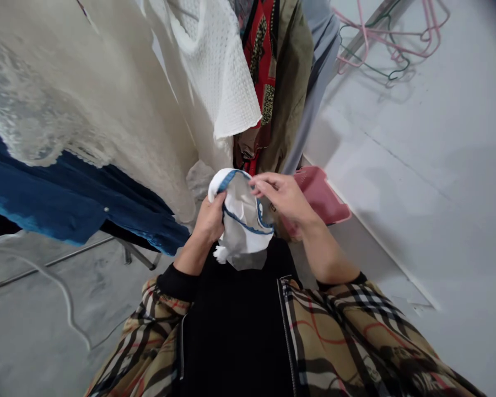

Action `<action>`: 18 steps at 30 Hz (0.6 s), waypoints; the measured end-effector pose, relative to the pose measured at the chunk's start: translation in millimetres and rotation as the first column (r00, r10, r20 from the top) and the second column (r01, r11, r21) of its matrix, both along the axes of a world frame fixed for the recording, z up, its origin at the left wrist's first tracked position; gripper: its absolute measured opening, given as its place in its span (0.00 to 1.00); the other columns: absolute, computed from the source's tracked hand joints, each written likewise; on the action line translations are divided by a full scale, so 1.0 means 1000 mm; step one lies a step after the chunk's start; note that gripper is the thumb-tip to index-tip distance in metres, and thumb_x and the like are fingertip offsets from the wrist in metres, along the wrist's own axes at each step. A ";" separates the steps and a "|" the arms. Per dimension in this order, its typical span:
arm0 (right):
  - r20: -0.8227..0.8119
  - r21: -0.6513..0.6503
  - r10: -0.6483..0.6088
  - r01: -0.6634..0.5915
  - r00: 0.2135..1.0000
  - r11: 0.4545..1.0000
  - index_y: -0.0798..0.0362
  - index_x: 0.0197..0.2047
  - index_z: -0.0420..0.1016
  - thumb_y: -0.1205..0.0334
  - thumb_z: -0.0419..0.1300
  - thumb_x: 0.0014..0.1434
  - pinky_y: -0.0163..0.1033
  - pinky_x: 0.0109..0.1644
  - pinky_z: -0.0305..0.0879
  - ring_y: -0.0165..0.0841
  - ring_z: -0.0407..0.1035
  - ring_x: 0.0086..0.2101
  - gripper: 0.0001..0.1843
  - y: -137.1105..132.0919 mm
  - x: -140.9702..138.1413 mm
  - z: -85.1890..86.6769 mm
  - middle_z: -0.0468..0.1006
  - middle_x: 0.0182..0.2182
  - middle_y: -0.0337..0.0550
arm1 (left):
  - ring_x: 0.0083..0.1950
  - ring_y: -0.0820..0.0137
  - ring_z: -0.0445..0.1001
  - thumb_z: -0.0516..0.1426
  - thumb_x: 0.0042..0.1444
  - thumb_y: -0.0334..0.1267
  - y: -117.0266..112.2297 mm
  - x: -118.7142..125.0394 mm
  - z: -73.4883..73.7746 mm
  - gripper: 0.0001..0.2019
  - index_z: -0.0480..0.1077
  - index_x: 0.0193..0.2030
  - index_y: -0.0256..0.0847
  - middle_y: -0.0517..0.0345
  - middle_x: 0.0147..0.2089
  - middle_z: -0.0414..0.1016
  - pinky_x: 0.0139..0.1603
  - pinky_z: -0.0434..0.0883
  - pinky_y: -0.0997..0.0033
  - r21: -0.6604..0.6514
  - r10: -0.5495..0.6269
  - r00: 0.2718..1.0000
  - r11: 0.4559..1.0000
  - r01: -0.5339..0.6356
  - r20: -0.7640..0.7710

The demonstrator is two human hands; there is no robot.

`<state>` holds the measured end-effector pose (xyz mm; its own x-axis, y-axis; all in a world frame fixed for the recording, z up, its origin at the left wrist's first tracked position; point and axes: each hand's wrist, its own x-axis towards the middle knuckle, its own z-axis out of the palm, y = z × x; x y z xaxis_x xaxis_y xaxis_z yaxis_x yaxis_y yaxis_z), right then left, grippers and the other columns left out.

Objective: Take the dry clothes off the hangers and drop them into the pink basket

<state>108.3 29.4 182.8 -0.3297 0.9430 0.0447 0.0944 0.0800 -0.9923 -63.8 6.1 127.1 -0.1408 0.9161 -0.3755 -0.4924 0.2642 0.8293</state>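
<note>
From my end I see the white cloth piece in the middle of the scene, just beyond the wearer's lap, its mouth spread in a rounded loop with blue trim along the edge and a small white tuft at its near left side. The left hand has hold of its left edge, closed on the fabric with the thumb over the rim; the other fingers are mostly hidden from me. The right hand is at the far right of the opening, half open, fingers bent and thumb close to them; the fingertips are at the rim, but I cannot tell whether they pinch it. Just right of that hand I have a pink basket beside the white wall. Hanging clothes fill the far side: a cream garment with lace and a blue garment to the left, then a white knit garment, a red patterned garment, an olive garment and a grey-blue garment going right. Pink and green hangers hang at the far right. Nearest me are a plaid jacket and black clothing; on the left, a pale cord lies across the grey floor.
</note>
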 end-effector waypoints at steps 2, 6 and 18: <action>0.107 -0.053 -0.127 0.133 0.986 0.990 0.55 0.41 0.77 0.46 0.59 0.59 0.41 0.44 0.71 0.32 0.73 0.36 0.20 -0.009 0.019 -0.026 0.78 0.36 0.44 | 0.40 0.64 0.77 0.65 0.46 0.47 -0.001 -0.006 0.005 0.17 0.72 0.39 0.41 0.61 0.31 0.77 0.46 0.73 0.64 -0.045 0.041 0.998 0.998 -0.039 0.056; 0.296 -0.389 -0.032 0.151 0.955 0.909 0.55 0.50 0.75 0.47 0.70 0.46 0.51 0.58 0.64 0.39 0.71 0.47 0.31 -0.038 0.033 -0.091 0.77 0.49 0.52 | 0.40 0.63 0.78 0.66 0.45 0.50 -0.004 -0.010 0.012 0.19 0.72 0.39 0.40 0.61 0.28 0.75 0.44 0.75 0.64 -0.082 0.028 0.988 0.997 -0.015 0.154; 0.022 -0.542 -0.402 0.349 0.915 0.765 0.55 0.44 0.70 0.41 0.60 0.50 0.40 0.43 0.69 0.35 0.72 0.36 0.28 -0.055 0.002 -0.147 0.79 0.39 0.46 | 0.38 0.63 0.80 0.70 0.39 0.48 -0.025 -0.033 0.001 0.21 0.75 0.40 0.42 0.58 0.35 0.82 0.42 0.76 0.66 -0.016 -0.036 0.982 0.999 0.039 0.183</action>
<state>110.8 -25.5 35.5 0.0364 0.8761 -0.4807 -0.0848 -0.4765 -0.8751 -96.3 -19.2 128.2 -0.0337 0.9116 -0.4098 -0.6249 0.3008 0.7204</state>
